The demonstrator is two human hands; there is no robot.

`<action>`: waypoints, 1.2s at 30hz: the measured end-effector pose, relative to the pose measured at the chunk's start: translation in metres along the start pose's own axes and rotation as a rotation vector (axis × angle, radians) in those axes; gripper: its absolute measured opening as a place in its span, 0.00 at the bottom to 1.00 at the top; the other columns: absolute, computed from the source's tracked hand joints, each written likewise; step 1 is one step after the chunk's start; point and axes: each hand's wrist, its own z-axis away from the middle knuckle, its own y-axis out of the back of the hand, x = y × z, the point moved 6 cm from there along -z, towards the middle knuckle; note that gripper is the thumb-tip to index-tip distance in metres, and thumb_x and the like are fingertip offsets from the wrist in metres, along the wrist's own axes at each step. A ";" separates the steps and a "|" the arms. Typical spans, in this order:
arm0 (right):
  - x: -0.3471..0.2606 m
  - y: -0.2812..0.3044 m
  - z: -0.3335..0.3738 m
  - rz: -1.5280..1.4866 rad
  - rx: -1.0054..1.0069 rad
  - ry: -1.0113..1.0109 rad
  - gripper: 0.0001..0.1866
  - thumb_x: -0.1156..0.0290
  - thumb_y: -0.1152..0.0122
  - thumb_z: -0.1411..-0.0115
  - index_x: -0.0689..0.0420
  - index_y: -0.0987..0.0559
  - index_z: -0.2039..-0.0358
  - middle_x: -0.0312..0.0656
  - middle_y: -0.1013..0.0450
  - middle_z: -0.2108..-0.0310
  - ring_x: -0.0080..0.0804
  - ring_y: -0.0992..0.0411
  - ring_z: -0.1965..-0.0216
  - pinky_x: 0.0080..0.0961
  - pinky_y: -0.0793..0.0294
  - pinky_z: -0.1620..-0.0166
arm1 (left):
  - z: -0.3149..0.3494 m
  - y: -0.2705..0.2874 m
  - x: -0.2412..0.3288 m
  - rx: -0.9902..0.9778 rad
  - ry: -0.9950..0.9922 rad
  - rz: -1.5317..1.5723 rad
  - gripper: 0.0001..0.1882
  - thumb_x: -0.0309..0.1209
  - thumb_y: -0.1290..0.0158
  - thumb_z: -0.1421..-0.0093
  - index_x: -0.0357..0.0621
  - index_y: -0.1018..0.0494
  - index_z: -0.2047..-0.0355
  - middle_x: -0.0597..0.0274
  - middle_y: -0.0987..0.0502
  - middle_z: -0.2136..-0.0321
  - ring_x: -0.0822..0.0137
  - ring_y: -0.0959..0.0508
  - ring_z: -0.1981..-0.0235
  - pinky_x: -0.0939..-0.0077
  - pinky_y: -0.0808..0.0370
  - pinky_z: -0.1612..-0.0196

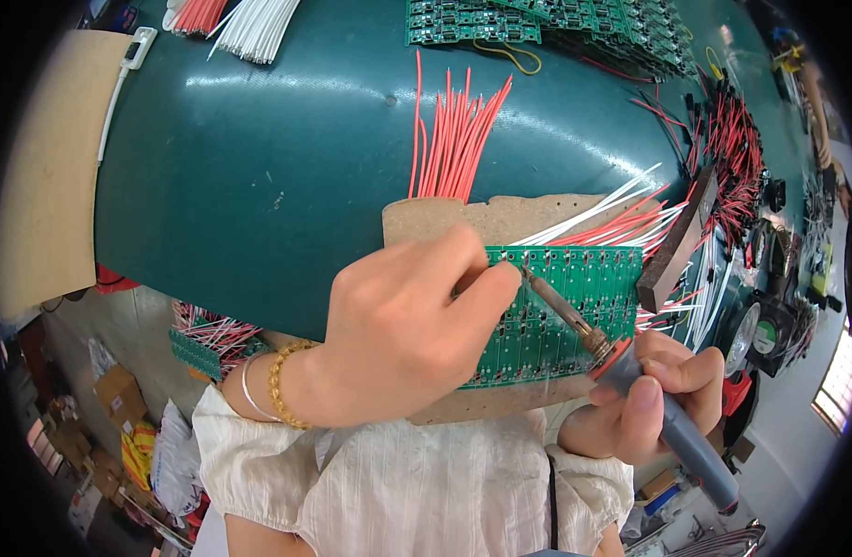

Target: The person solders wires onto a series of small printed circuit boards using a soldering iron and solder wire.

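A green circuit board panel (pixel 593 283) lies on a piece of brown cardboard (pixel 435 220) in front of me. My left hand (pixel 398 320) reaches over the panel's left part, thumb and finger pinched together near its upper edge; whatever they hold is hidden. Gripped in my right hand (pixel 663 395) is a soldering iron (pixel 695 450) with a grey handle. Its tip touches or nearly touches the board beside my left fingertips. Red and white wires (pixel 593 223) stick out beyond the panel's upper right edge. A dark brown bar (pixel 676 246) rests across them at the right.
A bundle of red wires (pixel 458 148) lies on the green table (pixel 259 204) beyond the cardboard. White wires (pixel 259 28) lie far left, and stacked circuit boards (pixel 574 28) stand far back. Tangled red and black cables (pixel 732 148) crowd the right side. A tan board (pixel 50 167) flanks the left edge.
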 end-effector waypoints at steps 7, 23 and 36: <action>-0.002 0.021 0.011 0.029 -0.005 -0.139 0.13 0.66 0.48 0.46 0.57 0.41 0.77 0.36 0.41 0.94 0.21 0.44 0.93 0.17 0.44 0.85 | 0.011 0.024 -0.001 -0.007 0.329 0.324 0.10 0.15 0.41 0.56 0.38 0.24 0.72 0.62 0.31 0.77 0.73 0.29 0.82 0.82 0.35 0.82; -0.021 0.006 0.044 0.192 -0.425 0.022 0.14 0.63 0.48 0.38 0.56 0.43 0.69 0.37 0.29 0.90 0.23 0.35 0.89 0.23 0.36 0.80 | 0.020 -0.004 0.013 0.039 0.037 0.110 0.10 0.18 0.41 0.58 0.40 0.24 0.73 0.62 0.31 0.81 0.68 0.30 0.85 0.78 0.34 0.84; -0.022 0.021 0.043 0.155 -0.214 -0.085 0.16 0.63 0.45 0.40 0.57 0.41 0.70 0.39 0.32 0.89 0.23 0.35 0.86 0.20 0.37 0.81 | 0.028 0.003 0.011 0.053 0.103 0.248 0.10 0.16 0.41 0.56 0.37 0.25 0.72 0.61 0.32 0.78 0.71 0.31 0.83 0.80 0.36 0.84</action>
